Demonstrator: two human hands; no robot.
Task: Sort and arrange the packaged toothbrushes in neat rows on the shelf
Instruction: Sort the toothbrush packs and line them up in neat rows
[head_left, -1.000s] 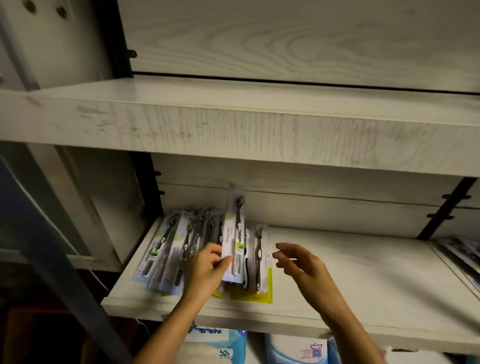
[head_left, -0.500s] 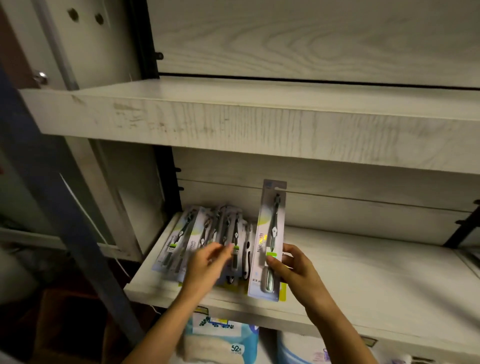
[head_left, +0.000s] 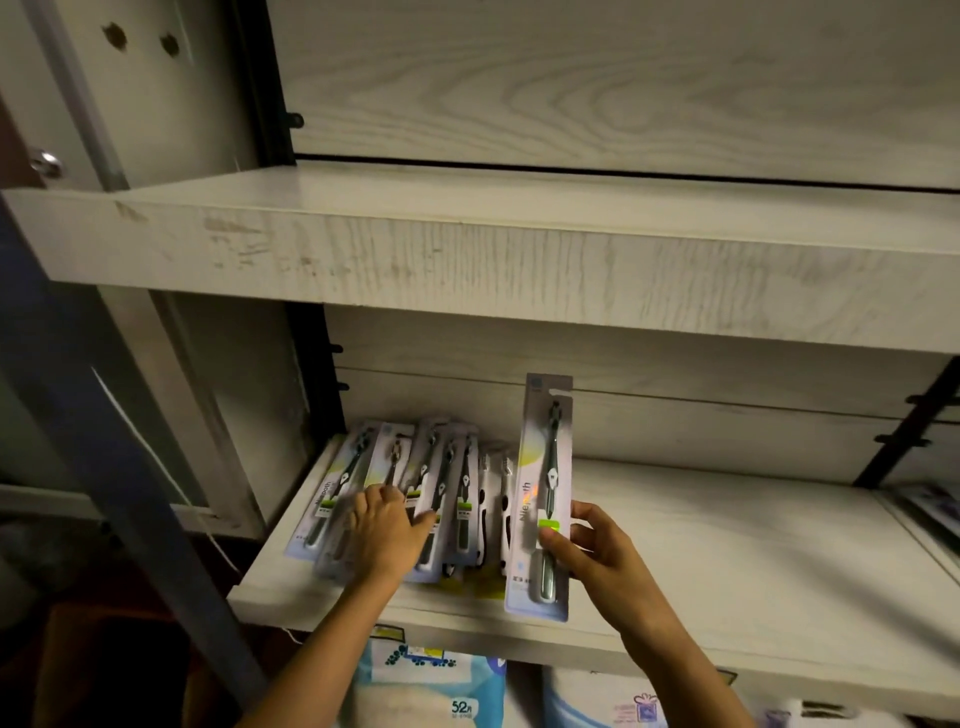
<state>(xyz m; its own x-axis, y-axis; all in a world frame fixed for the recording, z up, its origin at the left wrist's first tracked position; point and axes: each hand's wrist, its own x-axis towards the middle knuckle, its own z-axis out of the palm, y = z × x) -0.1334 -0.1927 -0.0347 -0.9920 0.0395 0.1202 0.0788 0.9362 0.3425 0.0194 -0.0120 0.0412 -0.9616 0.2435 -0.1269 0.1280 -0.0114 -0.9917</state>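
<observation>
Your right hand (head_left: 602, 556) pinches the probably light, stiff toothbrush pack (head_left: 543, 499) at its lower edges, a sound grip, while your left hand (head_left: 387, 530) rests flat-fingered on the slippery-looking pile (head_left: 447, 483).

I record overlapping toothbrush packs (head_left: 464, 483) lying at the left end of the lower shelf (head_left: 727, 561). My left hand (head_left: 387, 535) rests flat on them. Just right of them, my right hand (head_left: 602, 556) pinches a single pack (head_left: 540, 467) upright, near the shelf's front edge. An upper shelf (head_left: 467, 260) overhangs; wrapped bundles (head_left: 431, 686) sit on the level below.
</observation>
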